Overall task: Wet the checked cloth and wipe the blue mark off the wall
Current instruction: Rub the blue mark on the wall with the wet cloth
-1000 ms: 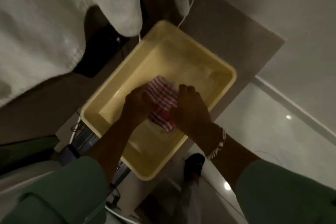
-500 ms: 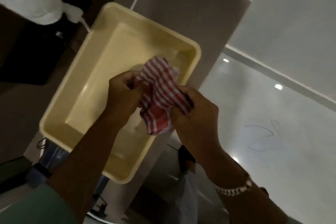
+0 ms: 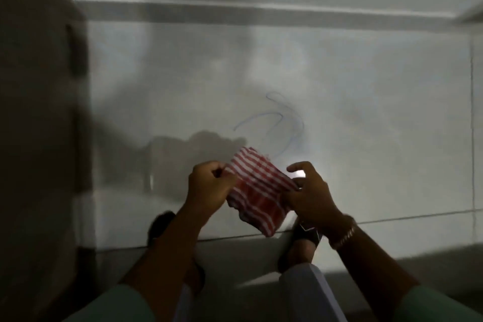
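Both hands hold the red-and-white checked cloth (image 3: 257, 191) bunched in front of the glossy white tiled wall (image 3: 366, 112). My left hand (image 3: 209, 185) pinches its left edge and my right hand (image 3: 308, 193) grips its right side, index finger lifted. A thin blue scribble, the blue mark (image 3: 285, 123), curls on the wall just above the cloth and to its right. The cloth hangs short of the mark. The frame does not show whether the cloth touches the wall.
A dark grey-brown cabinet side (image 3: 39, 125) fills the left of the view. A pale ledge (image 3: 235, 8) runs across the wall higher up. Below the hands are my feet in dark sandals (image 3: 303, 246) on the floor at the wall's base.
The cloth came up out of the yellow basin, held by both hands. The view swung right from the basin to the wall, so the blue mark now sits right above the cloth.
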